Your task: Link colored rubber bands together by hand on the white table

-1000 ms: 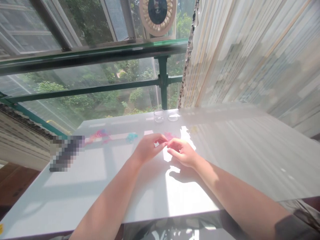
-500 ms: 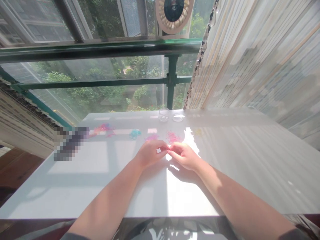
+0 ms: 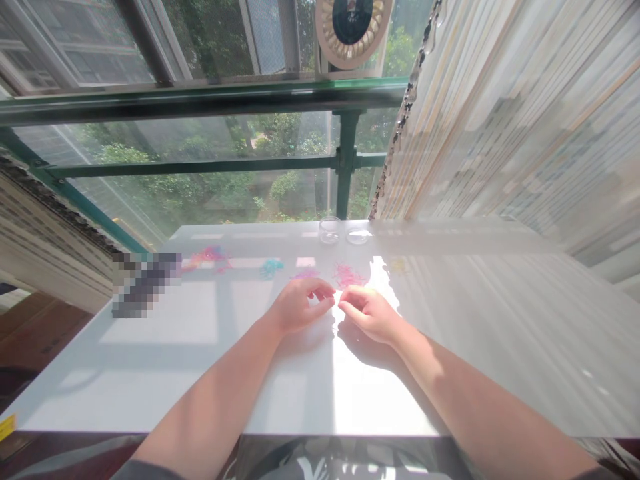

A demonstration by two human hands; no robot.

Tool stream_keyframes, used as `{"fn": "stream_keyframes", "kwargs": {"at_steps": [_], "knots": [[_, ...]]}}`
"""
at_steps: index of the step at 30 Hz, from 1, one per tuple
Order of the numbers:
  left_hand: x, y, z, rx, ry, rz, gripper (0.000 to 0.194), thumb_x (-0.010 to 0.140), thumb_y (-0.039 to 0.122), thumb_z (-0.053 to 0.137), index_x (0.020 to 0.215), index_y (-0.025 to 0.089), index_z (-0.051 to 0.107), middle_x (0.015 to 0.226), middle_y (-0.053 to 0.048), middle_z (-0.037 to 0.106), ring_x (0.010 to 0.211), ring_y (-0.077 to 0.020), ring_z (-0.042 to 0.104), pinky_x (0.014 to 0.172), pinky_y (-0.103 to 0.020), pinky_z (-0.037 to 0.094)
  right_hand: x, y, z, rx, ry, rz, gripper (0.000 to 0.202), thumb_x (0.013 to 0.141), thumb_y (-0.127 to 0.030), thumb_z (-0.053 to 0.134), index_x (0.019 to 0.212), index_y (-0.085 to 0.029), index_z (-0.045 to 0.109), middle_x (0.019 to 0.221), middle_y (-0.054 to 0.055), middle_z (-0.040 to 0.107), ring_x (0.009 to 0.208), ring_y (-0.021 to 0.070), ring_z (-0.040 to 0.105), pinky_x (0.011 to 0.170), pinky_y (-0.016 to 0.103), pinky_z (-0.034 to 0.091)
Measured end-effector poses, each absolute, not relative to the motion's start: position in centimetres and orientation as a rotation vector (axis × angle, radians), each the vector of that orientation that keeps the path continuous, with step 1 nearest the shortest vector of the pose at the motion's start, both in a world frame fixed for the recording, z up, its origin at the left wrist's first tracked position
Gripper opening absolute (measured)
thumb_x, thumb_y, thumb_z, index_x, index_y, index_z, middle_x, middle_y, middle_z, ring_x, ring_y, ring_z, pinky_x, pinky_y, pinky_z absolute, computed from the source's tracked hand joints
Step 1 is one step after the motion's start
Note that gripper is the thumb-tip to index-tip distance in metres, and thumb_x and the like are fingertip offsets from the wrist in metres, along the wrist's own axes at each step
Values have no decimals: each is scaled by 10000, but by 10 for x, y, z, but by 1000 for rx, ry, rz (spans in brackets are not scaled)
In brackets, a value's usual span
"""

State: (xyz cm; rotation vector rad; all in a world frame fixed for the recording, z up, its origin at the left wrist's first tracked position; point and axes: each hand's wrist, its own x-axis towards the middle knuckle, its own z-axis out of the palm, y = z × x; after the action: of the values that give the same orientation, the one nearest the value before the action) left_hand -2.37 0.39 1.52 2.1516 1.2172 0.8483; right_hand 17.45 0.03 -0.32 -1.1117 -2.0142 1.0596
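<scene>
My left hand (image 3: 303,307) hovers over the middle of the white table (image 3: 180,387), thumb and forefinger a little apart with nothing visible between them. Close by on its right, my right hand (image 3: 367,310) has thumb and forefinger pinched together; whatever they hold is too small to make out. Just beyond my fingertips lies a loose heap of thin pink pieces (image 3: 347,275). A purple heap (image 3: 306,274) sits behind my left hand, partly covered by it. Farther left are a teal heap (image 3: 271,267) and a mixed pink, orange and blue heap (image 3: 210,258).
At the table's far edge stand a clear round container (image 3: 329,231) and a shallow clear dish or lid (image 3: 358,236). A faint yellow heap (image 3: 399,265) lies to the right. A blurred-out dark object (image 3: 145,287) is at the left edge. Green railing (image 3: 200,165) and curtains (image 3: 490,113) border the table.
My fingertips were touching; now the hands are slightly apart. The left thumb and forefinger have parted, while the right hand keeps its pinch.
</scene>
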Motion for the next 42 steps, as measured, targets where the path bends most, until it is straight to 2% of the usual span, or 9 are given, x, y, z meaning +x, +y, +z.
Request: {"fn": "stream_keyframes", "kwargs": {"at_steps": [5,11,27,30,34,38,42], "knots": [[-26,6,11,2155,1221,763,154,810,252,534,803,199,678,749,1,691,702,-119,601,651,-237,429,173,1,-3,-1130,-2023,1070,144,870,-266,476,757,-214,550,664,-28,574,563,109,495,537,239,382],[-25,6,10,2120,1203,806,148,799,236,545,877,200,665,820,-4,698,728,-116,606,669,-235,435,174,1,-4,-1144,-2027,1083,169,870,-290,480,729,-212,534,623,-37,545,545,107,490,530,235,384],[-26,5,14,2131,1275,777,144,800,243,529,800,200,666,735,11,671,676,-109,572,628,-228,411,177,4,0,-1187,-1975,1007,148,859,-271,465,746,-211,540,643,-27,561,559,116,509,520,238,386],[-26,5,14,2140,1278,785,155,802,249,521,800,197,666,740,3,673,680,-115,573,638,-234,419,177,5,-1,-1170,-1926,979,58,824,-257,513,817,-213,550,657,-27,560,585,120,513,540,241,404],[-24,4,14,2133,1256,782,145,797,237,525,796,195,663,747,1,681,683,-116,581,663,-238,433,175,3,-2,-1075,-1946,1054,178,785,-251,572,959,-219,550,590,-58,496,548,115,487,546,245,414],[-22,3,14,2146,1249,759,136,798,243,536,781,194,662,748,2,682,688,-118,590,657,-233,434,173,0,-1,-1055,-1979,1072,77,818,-253,529,866,-217,577,643,-27,569,582,121,515,561,254,418],[-22,2,16,2140,1255,744,127,800,243,548,766,197,662,744,16,676,687,-108,586,631,-215,427,172,-1,3,-1083,-1978,1038,94,831,-238,506,802,-216,593,724,-3,631,657,139,565,614,270,437]]}}
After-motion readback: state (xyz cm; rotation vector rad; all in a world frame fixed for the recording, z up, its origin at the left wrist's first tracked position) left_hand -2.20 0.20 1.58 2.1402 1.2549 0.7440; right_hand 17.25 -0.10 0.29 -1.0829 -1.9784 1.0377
